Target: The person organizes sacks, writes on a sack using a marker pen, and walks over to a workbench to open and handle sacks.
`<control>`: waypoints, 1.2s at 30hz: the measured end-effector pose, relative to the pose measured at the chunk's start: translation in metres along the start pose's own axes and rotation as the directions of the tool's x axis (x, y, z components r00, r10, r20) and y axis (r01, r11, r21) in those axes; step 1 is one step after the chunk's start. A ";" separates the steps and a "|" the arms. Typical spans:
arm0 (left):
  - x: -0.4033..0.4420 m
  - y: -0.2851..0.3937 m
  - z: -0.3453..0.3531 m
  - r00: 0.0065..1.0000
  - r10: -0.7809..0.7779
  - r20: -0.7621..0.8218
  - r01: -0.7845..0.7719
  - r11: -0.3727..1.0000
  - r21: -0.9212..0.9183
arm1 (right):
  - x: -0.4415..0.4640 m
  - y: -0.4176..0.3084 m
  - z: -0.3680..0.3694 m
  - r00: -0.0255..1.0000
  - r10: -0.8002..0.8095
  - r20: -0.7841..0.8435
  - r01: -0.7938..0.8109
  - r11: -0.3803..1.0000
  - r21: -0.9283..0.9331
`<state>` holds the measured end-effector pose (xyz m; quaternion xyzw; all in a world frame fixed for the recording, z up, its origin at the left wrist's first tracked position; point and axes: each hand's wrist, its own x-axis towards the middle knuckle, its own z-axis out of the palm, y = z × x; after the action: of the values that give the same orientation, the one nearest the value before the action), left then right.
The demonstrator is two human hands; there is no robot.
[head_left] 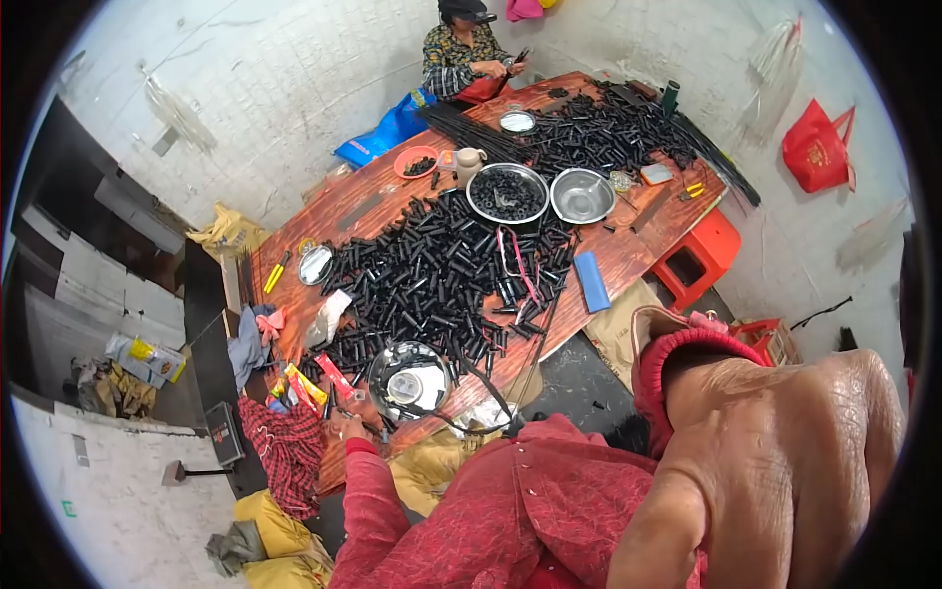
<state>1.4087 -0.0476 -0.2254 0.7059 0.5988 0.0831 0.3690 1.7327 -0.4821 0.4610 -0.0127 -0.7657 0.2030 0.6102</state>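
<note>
My right hand [785, 461] is raised very close to the camera, its back showing. Its fingers are bent and pressed together; the tips run out of view, and anything in them is hidden. At the near table edge, my left hand [347, 425] is small in view beside a shiny steel bowl [444, 365]. Its fingers are too small to make out, with dark pieces close by. Inside that bowl sits a round whitish container [404, 387]. A large heap of short black tubes [422, 265] spreads over the reddish wooden table [368, 224] beyond.
Across the table a co-worker [469, 54] holds a dark thing. Two steel bowls [473, 201] stand mid-table near a blue box [591, 282]. Yellow-handled pliers [277, 273] lie at left. A red stool [714, 245] stands by the right edge; a red bag [819, 147] hangs on the wall.
</note>
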 end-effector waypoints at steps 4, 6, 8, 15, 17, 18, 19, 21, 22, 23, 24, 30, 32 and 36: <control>-0.004 0.005 -0.002 0.980 0.195 0.022 -0.191 0.923 0.335 | 0.000 0.001 0.000 1.000 0.002 -0.006 -0.002 1.000 -0.014; -0.006 0.007 -0.003 0.978 0.207 0.010 -0.190 0.876 0.444 | 0.000 0.000 0.001 1.000 -0.002 -0.007 0.002 1.000 -0.023; -0.020 0.030 -0.007 0.989 0.144 0.010 -0.124 0.809 0.574 | 0.000 0.000 0.001 1.000 -0.004 -0.010 0.004 0.999 -0.032; -0.027 0.047 -0.012 0.999 -0.036 -0.020 0.041 0.879 0.475 | 0.001 -0.006 0.000 1.000 -0.008 0.003 0.008 0.999 -0.051; -0.029 0.056 -0.011 0.990 -0.133 -0.055 0.143 0.933 0.329 | 0.000 -0.007 0.000 1.000 -0.010 0.008 0.010 0.998 -0.055; -0.034 0.062 -0.012 0.981 -0.181 -0.070 0.193 0.948 0.253 | 0.000 -0.008 0.000 1.000 -0.013 0.009 0.013 0.998 -0.054; -0.041 0.072 -0.014 0.972 -0.222 -0.081 0.233 0.955 0.181 | 0.001 -0.009 0.000 1.000 -0.014 0.011 0.015 0.998 -0.058; -0.056 0.091 -0.019 0.955 -0.283 -0.088 0.290 0.954 0.076 | 0.000 -0.011 -0.001 1.000 -0.020 0.006 0.020 0.998 -0.055; -0.063 0.099 -0.021 0.948 -0.304 -0.090 0.309 0.950 0.042 | -0.001 -0.011 0.000 1.000 -0.020 0.008 0.020 0.999 -0.050; -0.069 0.106 -0.023 0.945 -0.317 -0.086 0.319 0.948 0.012 | -0.001 -0.012 0.000 0.999 -0.029 0.014 0.030 0.998 -0.049; -0.077 0.113 -0.026 0.941 -0.327 -0.084 0.327 0.945 -0.014 | -0.002 -0.012 0.000 1.000 -0.026 0.008 0.026 0.999 -0.041; -0.098 0.137 -0.036 0.976 -0.203 -0.084 0.207 0.977 0.044 | 0.000 -0.006 -0.003 0.999 -0.045 -0.001 0.045 0.999 0.010; -0.104 0.142 -0.036 0.973 -0.191 -0.131 0.203 0.976 0.083 | 0.001 -0.003 -0.004 0.999 -0.049 -0.004 0.049 0.998 0.041; -0.076 0.114 -0.023 0.989 -0.148 0.019 0.149 0.984 -0.099 | -0.001 0.013 -0.009 0.999 -0.026 -0.036 0.031 0.988 0.153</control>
<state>1.4647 -0.1074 -0.1135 0.6404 0.6426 0.0812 0.4128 1.7384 -0.4675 0.4572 0.0420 -0.7376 0.2524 0.6249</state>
